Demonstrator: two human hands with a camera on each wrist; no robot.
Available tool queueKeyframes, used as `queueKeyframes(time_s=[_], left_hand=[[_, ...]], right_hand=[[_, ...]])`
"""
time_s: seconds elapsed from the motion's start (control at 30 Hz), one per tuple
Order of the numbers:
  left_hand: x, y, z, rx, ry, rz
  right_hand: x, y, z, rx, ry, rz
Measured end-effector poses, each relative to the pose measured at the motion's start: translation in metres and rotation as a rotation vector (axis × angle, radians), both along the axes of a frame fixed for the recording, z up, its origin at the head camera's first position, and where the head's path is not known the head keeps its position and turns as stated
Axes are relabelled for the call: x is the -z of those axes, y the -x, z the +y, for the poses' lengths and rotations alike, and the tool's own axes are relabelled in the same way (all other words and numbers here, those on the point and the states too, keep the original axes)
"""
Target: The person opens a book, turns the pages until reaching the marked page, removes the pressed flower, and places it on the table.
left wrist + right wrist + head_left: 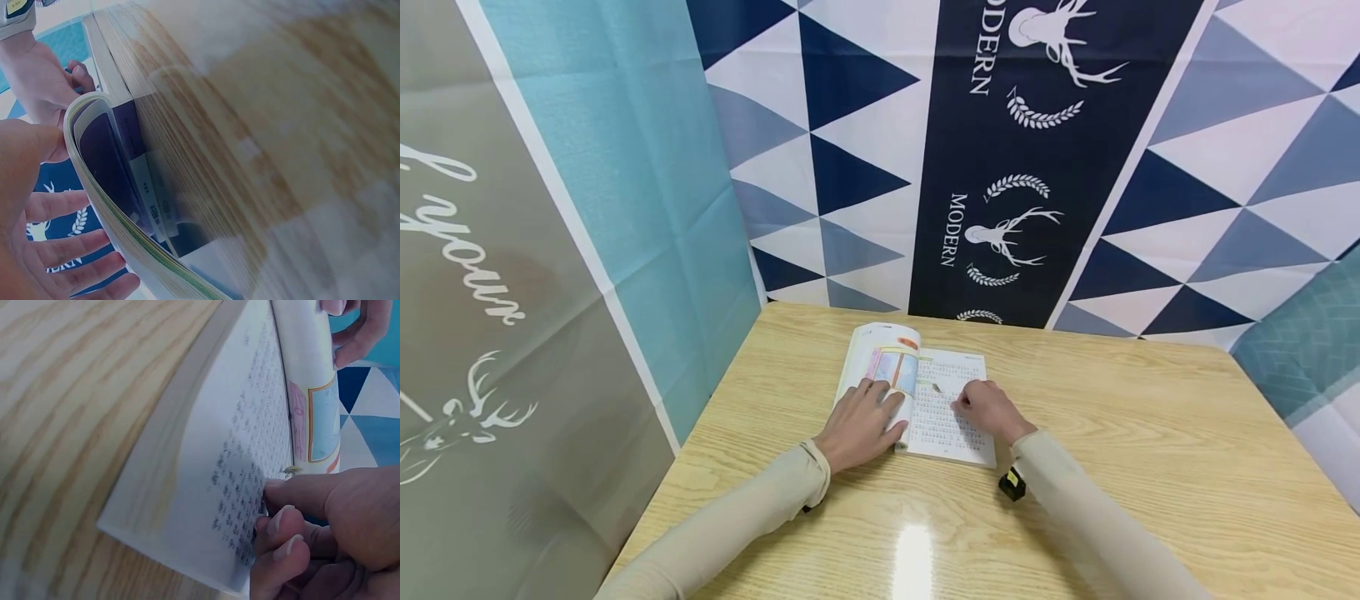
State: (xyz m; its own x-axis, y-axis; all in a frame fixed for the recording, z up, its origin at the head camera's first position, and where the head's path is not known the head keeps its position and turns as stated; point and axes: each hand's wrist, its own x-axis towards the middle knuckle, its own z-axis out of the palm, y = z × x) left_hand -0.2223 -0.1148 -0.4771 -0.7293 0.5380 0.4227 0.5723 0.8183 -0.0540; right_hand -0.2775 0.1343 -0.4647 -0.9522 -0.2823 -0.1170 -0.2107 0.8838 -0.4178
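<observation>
An open book lies on the table, its left page (pixel 880 342) bowed up with a coloured picture. The right page (pixel 951 433) lies flatter and carries rows of small print. My left hand (pixel 861 425) rests on the left page, fingers spread and nearly straight; in the left wrist view these fingers (pixel 69 240) show beside the curved pages (pixel 94 181). Over the right page, my right hand (pixel 992 410) has its fingers curled in. Thumb and fingertips of the right hand (pixel 337 531) are right at the printed lines in the right wrist view, with no object between them.
The wooden table (pixel 1112 417) extends around the book. Behind it hangs a patterned cloth (pixel 865 167) with triangles and deer heads, and another cloth (pixel 550 250) hangs at the left. A black device (pixel 1012 483) is on the right wrist.
</observation>
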Motion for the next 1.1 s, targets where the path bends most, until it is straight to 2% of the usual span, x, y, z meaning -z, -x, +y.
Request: queueKeyframes(time_s=[0.23,0.4,0.77,1.1], left_hand=[[0.001,0.001,0.001,0.003,-0.005,0.011],[0.001,0.001,0.001,0.002,-0.009,0.015],[0.001,0.001,0.0,0.02,-0.008,0.012],[0.001,0.001,-0.002,0.028,-0.015,-0.007]], right_hand=[[0.002,-0.003,0.007,0.005,0.048,0.138],[-0.001,-0.006,0.012,0.029,0.076,0.191],[-0.005,-0.012,0.021,0.042,0.085,0.24],[-0.006,-0.016,0.026,0.062,0.08,0.24]])
